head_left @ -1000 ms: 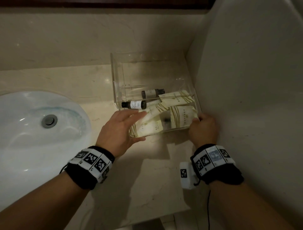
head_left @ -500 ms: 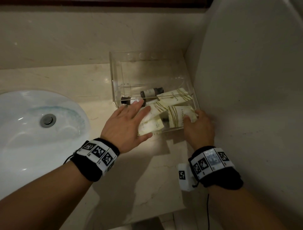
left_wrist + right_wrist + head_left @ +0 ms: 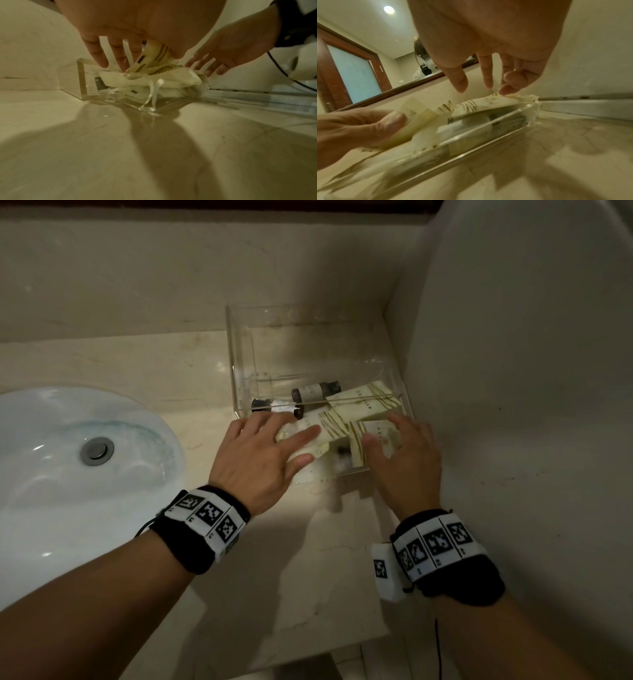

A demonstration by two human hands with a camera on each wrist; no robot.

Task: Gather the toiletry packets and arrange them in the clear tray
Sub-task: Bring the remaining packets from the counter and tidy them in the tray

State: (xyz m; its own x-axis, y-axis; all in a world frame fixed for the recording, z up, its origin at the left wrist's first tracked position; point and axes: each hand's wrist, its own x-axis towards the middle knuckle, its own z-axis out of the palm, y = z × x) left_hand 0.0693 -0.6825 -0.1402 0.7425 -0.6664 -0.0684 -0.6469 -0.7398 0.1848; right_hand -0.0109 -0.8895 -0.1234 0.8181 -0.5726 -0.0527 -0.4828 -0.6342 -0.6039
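Packets light, crinkly, apt to slide

Packets (image 3: 346, 422): cream sachets with gold stripes and serrated ends, heaped in the near end of the clear tray (image 3: 236, 361). Probably soft and slippery; best pinched by a sealed edge. My left hand (image 3: 260, 453) presses flat, fingers spread, on the pile. My right hand (image 3: 404, 460) hovers, fingers loosely apart, fingertips grazing a sachet. Two small dark bottles (image 3: 315, 391) lie behind.

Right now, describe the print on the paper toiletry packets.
Cream paper toiletry packets with dark olive-gold stripes; clearest in the head view.
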